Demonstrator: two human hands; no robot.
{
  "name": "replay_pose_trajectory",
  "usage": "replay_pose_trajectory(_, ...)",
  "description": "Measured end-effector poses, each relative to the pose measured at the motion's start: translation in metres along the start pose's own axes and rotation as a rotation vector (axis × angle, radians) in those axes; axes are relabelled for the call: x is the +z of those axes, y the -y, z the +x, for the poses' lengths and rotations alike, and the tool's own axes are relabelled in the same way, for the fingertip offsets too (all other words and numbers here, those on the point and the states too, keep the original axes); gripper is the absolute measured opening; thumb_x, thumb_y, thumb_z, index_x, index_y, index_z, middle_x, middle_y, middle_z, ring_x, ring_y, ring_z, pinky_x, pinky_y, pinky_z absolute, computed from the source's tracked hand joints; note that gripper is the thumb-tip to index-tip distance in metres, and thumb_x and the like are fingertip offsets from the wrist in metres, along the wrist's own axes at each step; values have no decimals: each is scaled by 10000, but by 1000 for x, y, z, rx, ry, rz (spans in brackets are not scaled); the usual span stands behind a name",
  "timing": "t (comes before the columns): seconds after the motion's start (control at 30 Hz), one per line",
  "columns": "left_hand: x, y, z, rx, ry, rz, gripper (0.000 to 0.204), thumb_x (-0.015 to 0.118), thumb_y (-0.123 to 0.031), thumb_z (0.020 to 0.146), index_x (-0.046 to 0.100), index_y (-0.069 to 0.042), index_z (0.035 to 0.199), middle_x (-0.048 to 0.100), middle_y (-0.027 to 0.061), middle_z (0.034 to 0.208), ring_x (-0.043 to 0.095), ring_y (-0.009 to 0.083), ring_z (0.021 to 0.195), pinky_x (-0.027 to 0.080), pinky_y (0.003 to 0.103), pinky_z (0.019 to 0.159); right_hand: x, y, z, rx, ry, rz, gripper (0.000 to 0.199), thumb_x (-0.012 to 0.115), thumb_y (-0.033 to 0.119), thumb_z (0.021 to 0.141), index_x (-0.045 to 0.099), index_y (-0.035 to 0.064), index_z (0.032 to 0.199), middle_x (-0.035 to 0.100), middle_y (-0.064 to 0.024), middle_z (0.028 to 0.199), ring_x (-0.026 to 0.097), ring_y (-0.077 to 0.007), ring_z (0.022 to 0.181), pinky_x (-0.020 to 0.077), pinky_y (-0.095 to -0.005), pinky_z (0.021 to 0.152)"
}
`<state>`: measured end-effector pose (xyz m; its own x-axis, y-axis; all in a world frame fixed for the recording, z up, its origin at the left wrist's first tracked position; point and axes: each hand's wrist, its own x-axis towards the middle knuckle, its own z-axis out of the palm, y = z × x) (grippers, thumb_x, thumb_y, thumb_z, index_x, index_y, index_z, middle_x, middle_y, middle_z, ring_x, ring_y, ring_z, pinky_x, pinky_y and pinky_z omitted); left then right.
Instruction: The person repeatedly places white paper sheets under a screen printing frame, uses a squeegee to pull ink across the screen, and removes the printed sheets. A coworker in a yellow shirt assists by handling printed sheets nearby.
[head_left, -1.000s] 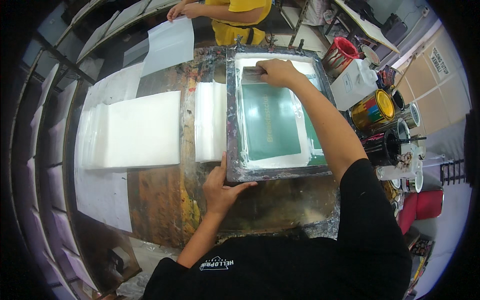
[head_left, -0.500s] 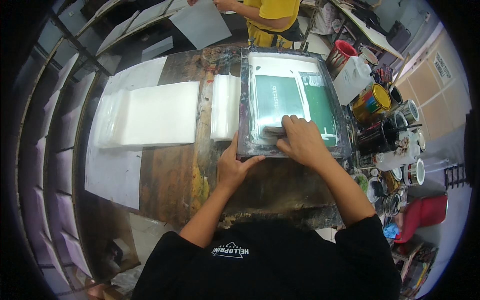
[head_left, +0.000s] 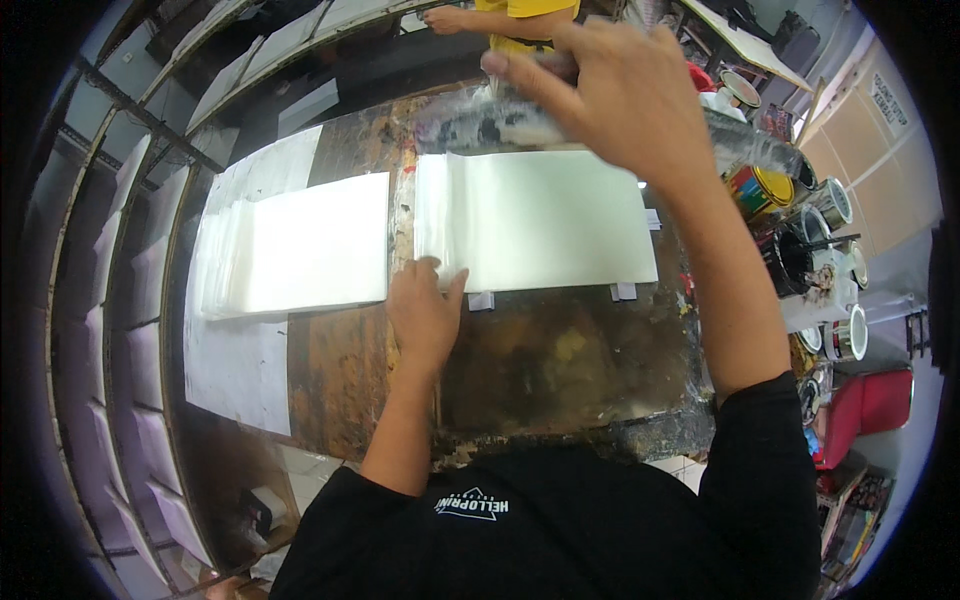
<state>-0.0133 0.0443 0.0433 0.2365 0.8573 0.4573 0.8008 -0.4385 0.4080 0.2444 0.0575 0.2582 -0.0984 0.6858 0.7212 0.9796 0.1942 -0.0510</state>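
Note:
A printing screen frame (head_left: 760, 150) is raised and tilted at the far side of the table, smeared by motion. My right hand (head_left: 640, 95) is up in front of it, its fingers closed on a squeegee (head_left: 563, 66) that is mostly hidden behind the thumb. Beneath the frame lies a stack of white bags or sheets (head_left: 560, 220), its left end fanned out. At that stack's near left corner is my left hand (head_left: 425, 310), thumb and fingers apart, touching the edge. A second white stack (head_left: 320, 245) lies to its left.
Paint tins (head_left: 768, 188) and pots crowd the right side. White sheets rest on racks (head_left: 150, 335) at the left. Beyond the table stands a person in yellow (head_left: 525, 25). A red chair (head_left: 865, 410) is at the right.
The screen frame has swung up off the table, uncovering the white stack. My right hand has risen away from me with the squeegee. My left hand has let go of the frame and shifted left.

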Motion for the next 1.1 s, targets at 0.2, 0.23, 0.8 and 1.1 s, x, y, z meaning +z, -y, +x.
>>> replay_pose_trajectory(0.2, 11, -5, -4, 3, -24, 70, 244, 766, -189, 939, 646, -48, 779, 643, 107, 788, 613, 337, 765, 489, 464, 715, -24, -3, 37, 115, 201, 25, 691, 470, 702, 1023, 854, 131, 956, 695, -136, 646, 708, -315, 679, 522, -451, 704)
replay_pose_trajectory(0.23, 10, -10, 0, 1, -42, 27, 245, 762, -182, 942, 648, -47, 772, 636, 109, 770, 610, 328, 739, 484, 454, 691, -24, -3, 39, 130, 223, 15, 728, 455, 715, 1024, 853, 115, 915, 693, -142, 647, 707, -319, 680, 523, -453, 707)
replay_pose_trajectory(0.8, -16, 62, 61, -196, -392, 19, 580, 724, -322, 1006, 557, -68, 1500, 590, 232, 1360, 539, 356, 1300, 424, 492, 1131, -15, -13, 33, 35, 139, 1, 617, 487, 670, 1017, 780, 188, 1267, 779, -189, 932, 745, -346, 941, 480, -481, 820)
replay_pose_trajectory(1.1, 90, -93, -30, 409, 481, 16, 955, 540, -736, 968, 378, -74, 1638, 239, 227, 1737, 185, 406, 1621, 48, 657, 1290, -30, -2, 38, 134, 319, 27, 651, 455, 720, 1013, 812, 224, 1239, 748, -167, 775, 750, -317, 799, 560, -426, 752)
